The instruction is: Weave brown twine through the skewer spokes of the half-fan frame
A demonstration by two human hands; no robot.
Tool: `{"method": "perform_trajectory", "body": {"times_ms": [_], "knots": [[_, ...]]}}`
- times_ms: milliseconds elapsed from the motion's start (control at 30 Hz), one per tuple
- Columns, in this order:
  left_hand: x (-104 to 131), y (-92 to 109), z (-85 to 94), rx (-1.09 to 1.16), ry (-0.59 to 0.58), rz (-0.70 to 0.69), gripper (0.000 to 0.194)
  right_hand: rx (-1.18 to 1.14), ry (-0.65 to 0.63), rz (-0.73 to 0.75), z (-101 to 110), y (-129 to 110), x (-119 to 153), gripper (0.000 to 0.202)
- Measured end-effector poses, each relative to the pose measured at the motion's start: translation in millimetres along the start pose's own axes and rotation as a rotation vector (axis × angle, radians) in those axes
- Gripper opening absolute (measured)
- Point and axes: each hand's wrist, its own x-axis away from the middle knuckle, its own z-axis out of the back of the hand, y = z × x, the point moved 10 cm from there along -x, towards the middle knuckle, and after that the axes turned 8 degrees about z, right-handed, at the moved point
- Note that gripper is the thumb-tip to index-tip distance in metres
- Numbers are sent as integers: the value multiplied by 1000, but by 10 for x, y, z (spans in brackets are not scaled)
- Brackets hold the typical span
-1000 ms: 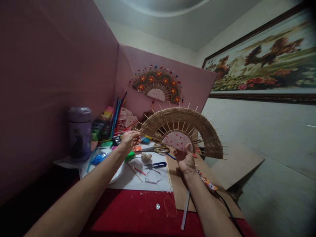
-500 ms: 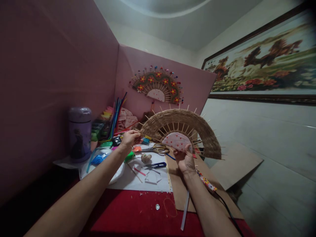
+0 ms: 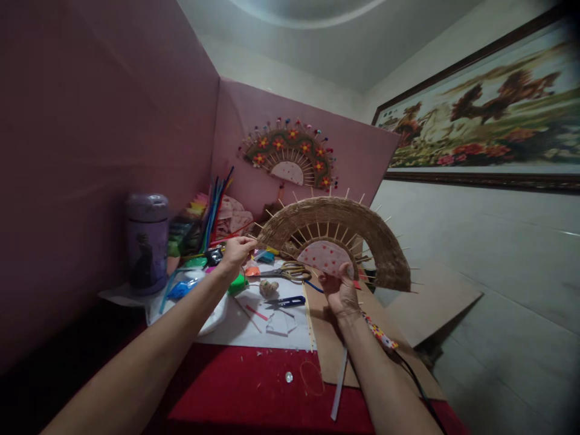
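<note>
A half-round fan [image 3: 328,211], made of brown twine woven over thin wooden sticks, is held up above the table. At its base is a pale pink half-disc with red dots [image 3: 325,257]. My right hand [image 3: 341,291] grips this half-disc from below, thumb in front and fingers behind. My left hand [image 3: 239,251] is closed at the fan's left end, fingertips pinched there by the twine edge and a stick tip. Bare stick ends poke out around the outer rim. Below the fan lie brown-handled scissors [image 3: 296,272], blue thread snips [image 3: 286,302] and a small twine ball [image 3: 269,288].
A finished fan with flowers [image 3: 290,145] hangs on the pink board behind. On the left stands a purple flask [image 3: 147,244], near colored pipe cleaners [image 3: 215,208] and clay packets [image 3: 183,289]. A glue stick [image 3: 339,386] and a flower-patterned tool with a cord [image 3: 380,332] lie right.
The fan's right end has swung slightly rightward, and its top has risen a little. Both hands stay at nearly the same places on it. The view has shifted slightly.
</note>
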Motion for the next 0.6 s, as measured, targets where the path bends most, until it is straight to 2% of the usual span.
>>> {"method": "perform_trajectory", "body": {"times_ms": [333, 600], "knots": [[-78, 134, 77, -283, 85, -198, 17, -1, -14, 71, 2, -103, -25, 32], [-43, 253, 30, -479, 66, -279, 18, 40, -34, 109, -11, -185, -38, 33]]}}
